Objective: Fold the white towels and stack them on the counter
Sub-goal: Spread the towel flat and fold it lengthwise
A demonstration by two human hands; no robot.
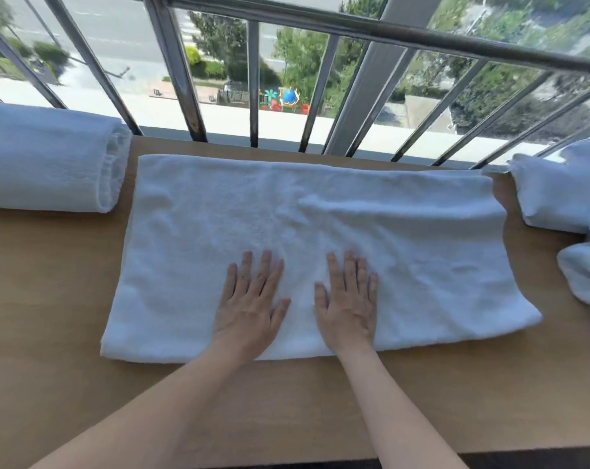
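Towels, white, on a wooden counter (49,299), counted as follows. One centre towel (320,225) lies flat as a long rectangle, wrinkled across its right half. One folded bundle (49,157) sits at the far left, apart from it. At the right edge, one folded piece (551,194) touches a loose crumpled cloth (588,275); cannot tell whether these are one towel or two.

Hands: two. The left hand (249,306) and right hand (348,306) lie side by side, palms down, on the centre towel's near half. Fingers are straight and slightly spread, pressing and grasping nothing.

One metal railing (253,82) with upright bars stands just behind the counter.
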